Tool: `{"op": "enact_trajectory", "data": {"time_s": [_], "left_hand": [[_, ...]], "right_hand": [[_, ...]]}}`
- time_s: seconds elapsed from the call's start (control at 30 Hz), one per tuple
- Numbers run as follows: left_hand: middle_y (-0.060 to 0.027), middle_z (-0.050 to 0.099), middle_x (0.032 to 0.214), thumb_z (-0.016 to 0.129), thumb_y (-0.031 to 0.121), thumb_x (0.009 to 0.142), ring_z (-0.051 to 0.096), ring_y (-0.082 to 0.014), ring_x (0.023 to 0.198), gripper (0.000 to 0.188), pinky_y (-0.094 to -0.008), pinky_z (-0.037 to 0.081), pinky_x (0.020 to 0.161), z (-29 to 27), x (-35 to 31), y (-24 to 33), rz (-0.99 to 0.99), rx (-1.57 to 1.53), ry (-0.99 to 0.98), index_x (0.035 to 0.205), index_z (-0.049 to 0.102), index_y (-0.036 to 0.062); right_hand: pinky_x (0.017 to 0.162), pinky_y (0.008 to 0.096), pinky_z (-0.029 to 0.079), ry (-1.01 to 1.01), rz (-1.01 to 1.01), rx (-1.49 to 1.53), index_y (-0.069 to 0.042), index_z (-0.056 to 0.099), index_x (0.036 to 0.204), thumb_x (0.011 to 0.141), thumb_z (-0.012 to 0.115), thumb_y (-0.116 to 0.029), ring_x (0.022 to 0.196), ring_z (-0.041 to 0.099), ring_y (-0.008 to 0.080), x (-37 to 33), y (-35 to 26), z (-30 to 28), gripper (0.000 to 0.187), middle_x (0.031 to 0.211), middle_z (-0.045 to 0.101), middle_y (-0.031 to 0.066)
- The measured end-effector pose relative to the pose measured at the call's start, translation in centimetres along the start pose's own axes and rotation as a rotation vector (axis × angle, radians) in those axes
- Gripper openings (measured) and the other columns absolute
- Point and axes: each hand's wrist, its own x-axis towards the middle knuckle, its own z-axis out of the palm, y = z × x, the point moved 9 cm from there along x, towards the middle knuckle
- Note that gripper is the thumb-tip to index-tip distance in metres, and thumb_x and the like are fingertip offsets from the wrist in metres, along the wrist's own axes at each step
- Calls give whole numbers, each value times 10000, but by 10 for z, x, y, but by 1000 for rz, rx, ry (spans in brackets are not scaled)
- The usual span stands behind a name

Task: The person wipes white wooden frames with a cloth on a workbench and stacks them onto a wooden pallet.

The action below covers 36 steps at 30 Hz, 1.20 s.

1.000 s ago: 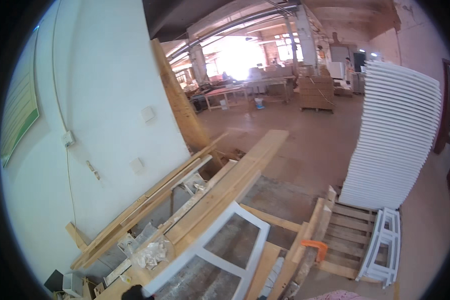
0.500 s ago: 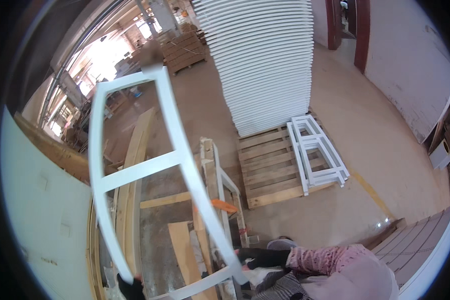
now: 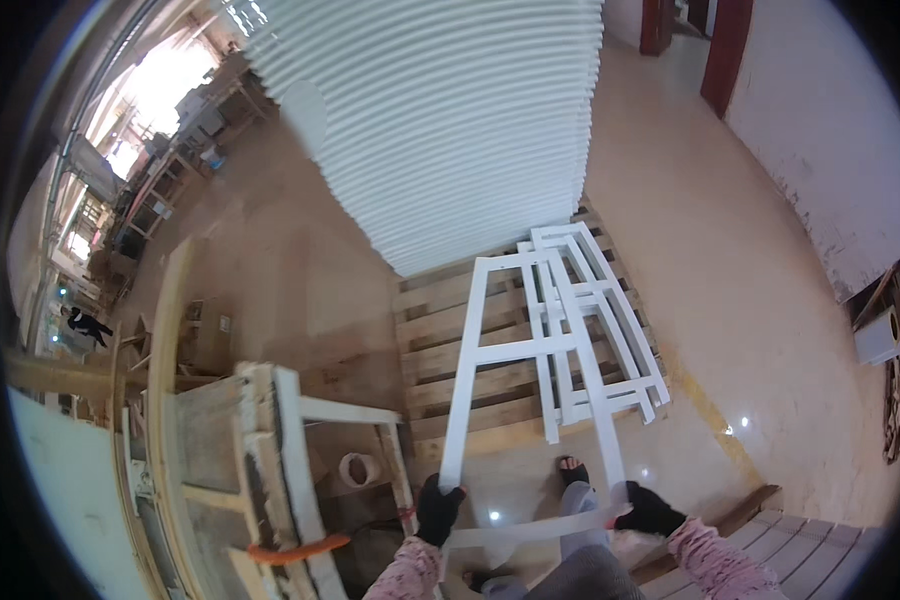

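Note:
Both my hands, in black fingerless gloves, grip a white tapered frame [image 3: 523, 350] with a middle crossbar. My left hand [image 3: 437, 510] is closed round its left leg near the lower crossbar. My right hand [image 3: 650, 508] is closed at the lower right leg. The frame's narrow far end reaches over a slatted wooden pallet [image 3: 440, 372], overlapping the left side of several similar white frames [image 3: 610, 300] lying there. Whether the far end touches them I cannot tell. Behind rises a tall stack of white ridged pieces [image 3: 450, 130].
To my left stands a wooden workbench [image 3: 255, 460] with an orange strip or handle [image 3: 298, 550] across it. A cardboard box [image 3: 210, 335] is behind it. A yellow floor line [image 3: 715, 420] runs right of the pallet, and grey slatted boards [image 3: 800, 550] lie at lower right.
The frame has swung from above the workbench on the left to over the pallet ahead, and its far end has come down. My view and body have turned right.

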Motion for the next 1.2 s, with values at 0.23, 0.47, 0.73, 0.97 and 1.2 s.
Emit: {"op": "enact_trajectory", "data": {"time_s": [0.23, 0.47, 0.73, 0.97, 1.2], "left_hand": [[-128, 661, 850, 715, 185, 790, 647, -273, 784, 313, -406, 516, 722, 243, 163, -52, -37, 35, -24, 1021, 623, -4], [-187, 686, 964, 715, 184, 817, 682, -342, 891, 367, -431, 527, 795, 349, 252, -86, -9, 102, 7, 1115, 591, 10], [-261, 635, 1180, 696, 278, 872, 638, -401, 1086, 601, -458, 501, 940, 385, 275, -174, -58, 314, -17, 1346, 484, -23], [-306, 579, 1295, 642, 295, 907, 585, -455, 1179, 655, -489, 473, 984, 408, 285, -190, -95, 338, -51, 1418, 399, -36], [-264, 637, 1238, 649, 420, 942, 622, -405, 1157, 657, -458, 488, 964, 418, 285, -182, -175, 216, -295, 1403, 433, 4]], "right_hand": [[1146, 414, 368, 49, 134, -302, 126, 295, 1485, 659, 831, -600, 1362, 464, 393, 192, 188, -161, 1224, 1455, 454, 322], [1042, 401, 471, 122, 168, -248, -20, 430, 1428, 633, 895, -355, 1237, 572, 358, 310, 248, -202, 980, 1315, 594, 210], [1042, 409, 475, 163, 225, -363, 52, 288, 1507, 664, 886, -320, 1279, 550, 355, 353, 328, -159, 1098, 1375, 556, 239], [1068, 404, 456, 202, 214, -382, 57, 195, 1547, 698, 853, -313, 1274, 548, 364, 369, 342, -161, 1136, 1414, 529, 246], [811, 456, 538, 191, 334, -645, -73, 233, 1576, 738, 817, -303, 937, 667, 357, 363, 336, -175, 1046, 987, 679, 175]]}}
